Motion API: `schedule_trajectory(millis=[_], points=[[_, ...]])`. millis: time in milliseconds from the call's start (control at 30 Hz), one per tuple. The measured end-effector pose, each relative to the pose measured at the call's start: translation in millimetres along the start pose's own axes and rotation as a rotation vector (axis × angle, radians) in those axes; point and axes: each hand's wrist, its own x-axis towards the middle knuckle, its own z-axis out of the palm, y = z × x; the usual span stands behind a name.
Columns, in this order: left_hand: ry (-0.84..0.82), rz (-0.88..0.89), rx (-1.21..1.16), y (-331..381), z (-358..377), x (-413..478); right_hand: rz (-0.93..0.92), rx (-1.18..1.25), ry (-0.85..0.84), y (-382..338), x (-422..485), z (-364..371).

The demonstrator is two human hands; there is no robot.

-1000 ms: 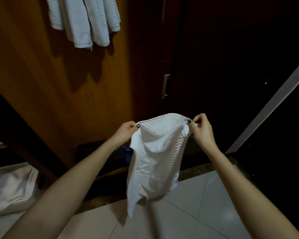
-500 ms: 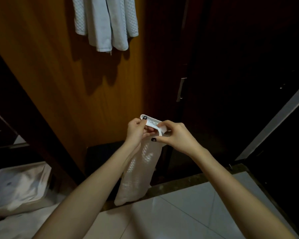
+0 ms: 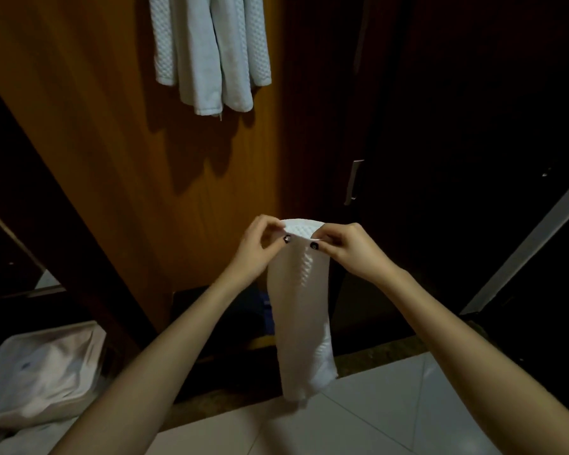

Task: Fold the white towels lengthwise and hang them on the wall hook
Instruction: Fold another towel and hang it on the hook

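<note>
A white textured towel (image 3: 301,310) hangs folded into a narrow strip in front of me, its lower end near the floor. My left hand (image 3: 260,247) pinches its top left corner and my right hand (image 3: 349,247) pinches its top right corner, the two hands close together. Above, white towels (image 3: 211,50) hang against the orange wooden wall; the hook that holds them is out of frame.
A white fabric basket (image 3: 37,372) with cloth in it sits at the lower left on the floor. A dark door with a metal handle (image 3: 353,182) stands right of the wooden wall. Pale floor tiles (image 3: 358,421) lie below.
One second ago the towel was spread wide between my hands. They came together and folded it lengthwise, and now hold the narrow strip by its top corners.
</note>
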Motion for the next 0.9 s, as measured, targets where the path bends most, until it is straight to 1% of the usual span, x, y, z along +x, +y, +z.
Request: schedule_trajectory(millis=[67,133,267,333,433,600,700,800,900], points=[[-0.176,0.138,0.14,4,-1,9,0.009,-0.019,-0.024,2,4,-12],[-0.245,0.223,0.252,11,-1,18,0.019,-0.059,-0.053,4,8,-23],[-0.397,0.215,0.226,34,4,42,0.024,-0.084,-0.064,4,12,-44],[-0.478,0.179,0.146,44,8,49,0.04,-0.038,-0.052,3,10,-52],[-0.536,0.181,0.018,51,14,56,0.067,0.081,-0.034,2,2,-64],[-0.737,0.124,-0.198,66,25,57,0.085,0.268,-0.078,-1,-10,-85],[-0.792,0.133,-0.261,81,26,59,0.086,0.34,-0.074,-4,-12,-96],[-0.757,0.156,-0.239,89,23,63,0.082,0.289,-0.032,-4,-13,-100],[-0.755,0.165,-0.188,85,22,63,0.101,0.268,0.01,-1,-16,-96]])
